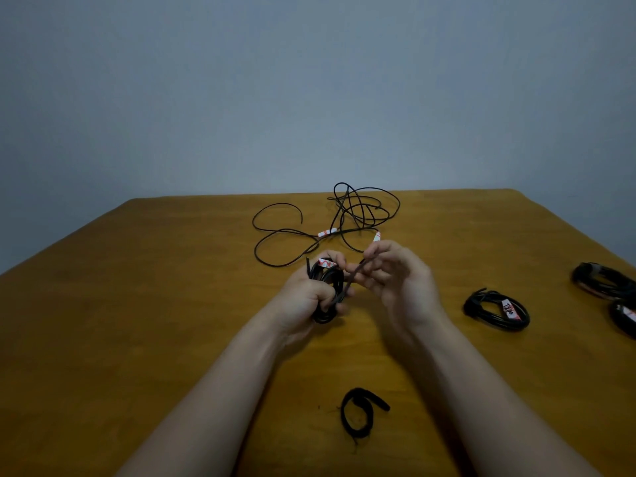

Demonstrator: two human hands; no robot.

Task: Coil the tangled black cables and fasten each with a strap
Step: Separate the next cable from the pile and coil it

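My left hand (306, 297) grips a small coil of black cable (328, 287) with a white and red tag, held just above the table's middle. My right hand (392, 273) pinches a thin dark strap (354, 275) that runs down to the coil. A tangled black cable (358, 208) with white and red tags lies loose at the far middle of the table. A spare black strap (359, 413) lies curled near the front edge, between my forearms.
The brown wooden table (137, 304) ends at a grey wall. On the right lie a tagged black coil (497, 309) and two more coils, one (602, 280) at the edge and one (624, 318) partly cut off.
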